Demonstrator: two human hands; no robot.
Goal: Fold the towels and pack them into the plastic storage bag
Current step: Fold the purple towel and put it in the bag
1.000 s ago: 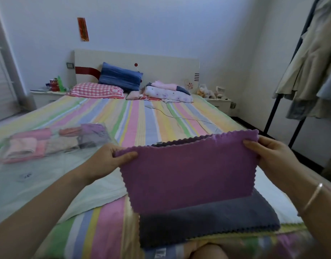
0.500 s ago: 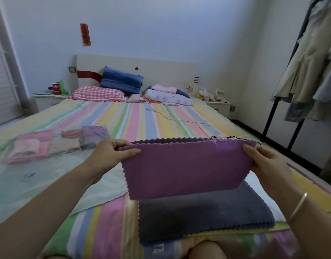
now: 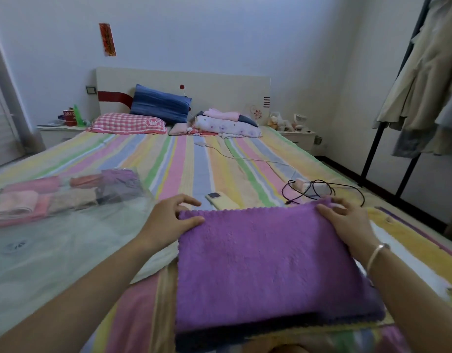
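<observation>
Now, purple towel (image 3: 265,263) lay flat, folded, on top of a dark grey towel (image 3: 270,332), of which only the near edge showed. Both sat on the striped bed sheet (image 3: 194,161), directly between the two forearms.

Left hand (image 3: 169,225): at the towel's far left corner, thumb resting on the cloth, fingers loosely spread and clear of it. Right hand (image 3: 347,225): at the far right corner, fingers curled round the corner and pinching it, the corner slightly raised. Bracelet (image 3: 376,254) on that wrist.

Surroundings: phone (image 3: 220,200) just beyond the left fingertips, near the towel's far edge. Black cable (image 3: 347,189) and a small white charger (image 3: 311,188) just beyond the right hand. Plastic storage bag (image 3: 67,250) spread out to the left of the left hand, with folded towels (image 3: 54,197) in its far end; its near edge reached almost to the left forearm. Nothing lay between the hands and the bag. Clothes rack (image 3: 423,85) well off to the right of the right hand.

Change against half a second earlier: the purple towel was then held up in the air by both hands above the grey one, and has since been lowered onto it. Phone and cable, mostly hidden behind the raised cloth then, had come into view.
</observation>
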